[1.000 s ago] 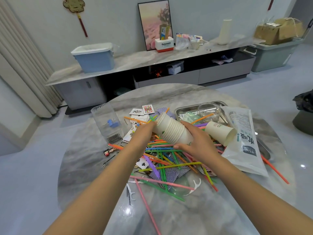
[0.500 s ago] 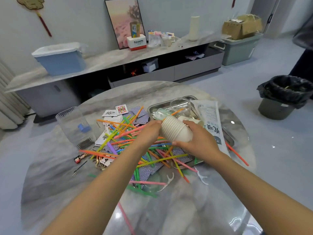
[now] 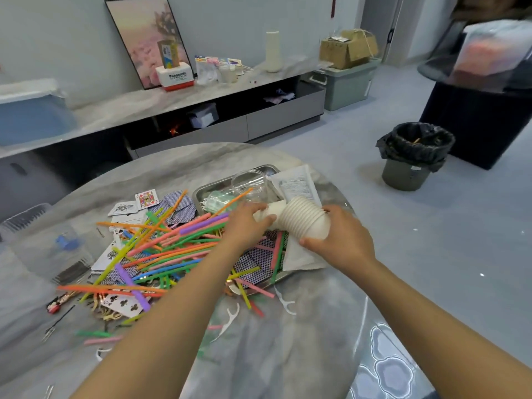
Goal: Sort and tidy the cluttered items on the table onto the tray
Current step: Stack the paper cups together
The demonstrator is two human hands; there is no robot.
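Head view: a grey-walled room with a long low console and a lined bin on the floor; nearest you, a round marble table (image 3: 288,355). Item: metal tray (image 3: 201,194) at the far right of the table, already holding a clear plastic cup (image 3: 247,182) and a white printed pouch (image 3: 299,187), with straws and cards spilling over its near edge. Item: coloured straws (image 3: 172,240), a loose heap, mostly still on the table. Item: playing cards (image 3: 146,198), scattered beneath and beside the straws. Item: floss picks (image 3: 230,315), near edge, unsorted. Judged progress: early, most clutter remains outside the tray. Item: stack of paper cups (image 3: 305,220), on its side above the tray's near end. Your right hand (image 3: 342,240) wraps around the stack. Your left hand (image 3: 247,223) grips a single paper cup (image 3: 270,211) at the stack's mouth, seemingly nesting it.
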